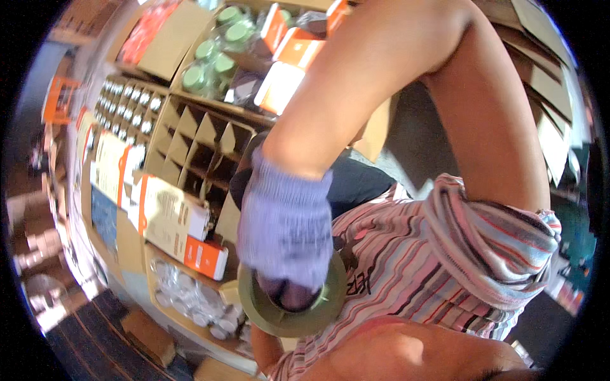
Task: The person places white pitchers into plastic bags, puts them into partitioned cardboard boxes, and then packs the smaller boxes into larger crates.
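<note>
My right hand (287,235) wears a lavender knit glove with dark printing on its back. Its fingers reach down into the opening of a round, olive-green vessel (264,312) with a wide rim. They look pressed together in the shadow inside. Whether they grip anything there is hidden. The vessel sits close against my striped shirt. Below it, part of my left forearm (265,348) shows. My left hand itself is concealed behind the vessel.
Beyond my hands stands a divided carton (190,136) with cardboard cells. Around it are green wrapped vessels (238,32), small white-topped bottles (127,101), clear glassware (184,289), orange-and-white boxes (162,213) and a carton of red items (147,30). Cardboard sheets (540,70) are stacked at the upper right.
</note>
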A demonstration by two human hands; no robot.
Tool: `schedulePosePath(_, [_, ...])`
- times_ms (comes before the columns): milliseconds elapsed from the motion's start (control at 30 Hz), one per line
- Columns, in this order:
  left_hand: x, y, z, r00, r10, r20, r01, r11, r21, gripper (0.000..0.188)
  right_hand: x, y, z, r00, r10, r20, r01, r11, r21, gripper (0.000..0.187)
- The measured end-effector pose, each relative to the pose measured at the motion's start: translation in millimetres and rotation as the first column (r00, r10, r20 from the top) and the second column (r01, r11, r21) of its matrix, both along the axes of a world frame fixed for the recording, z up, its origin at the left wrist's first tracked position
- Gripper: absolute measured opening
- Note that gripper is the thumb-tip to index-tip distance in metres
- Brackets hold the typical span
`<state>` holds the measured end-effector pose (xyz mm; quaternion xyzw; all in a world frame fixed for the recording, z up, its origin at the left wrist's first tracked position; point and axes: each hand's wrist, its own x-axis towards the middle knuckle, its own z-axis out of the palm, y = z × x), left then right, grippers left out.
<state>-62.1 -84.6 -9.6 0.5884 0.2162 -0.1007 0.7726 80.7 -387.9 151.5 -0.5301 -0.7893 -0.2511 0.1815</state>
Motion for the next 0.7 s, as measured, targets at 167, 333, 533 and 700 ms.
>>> schedulePosePath(167, [-3, 1, -7, 1.000, -0.010, -0.022, 0.011, 0.998, 0.061, 0.062, -4, -3, -9, 0.978, -0.157, -0.140, 0.146, 0.986, -0.085, 0.020])
schedulePosePath(333, [-7, 12, -11, 1.000, -0.012, -0.016, 0.013, 0.998, 0.067, 0.062, -5, 12, -17, 0.907, -0.281, -0.314, 0.222, 0.952, -0.209, 0.021])
schedulePosePath(533, [-11, 17, -16, 1.000, 0.015, 0.011, -0.015, 0.997, 0.080, 0.063, -8, 19, -58, 0.484, -0.509, -0.712, 0.345, 0.858, -0.380, 0.024])
schedulePosePath(700, [-1, 2, -31, 0.995, 0.083, 0.046, -0.085, 0.995, 0.047, 0.063, -27, 31, -147, -0.268, -0.190, -0.944, 0.429, 0.854, -0.294, 0.035])
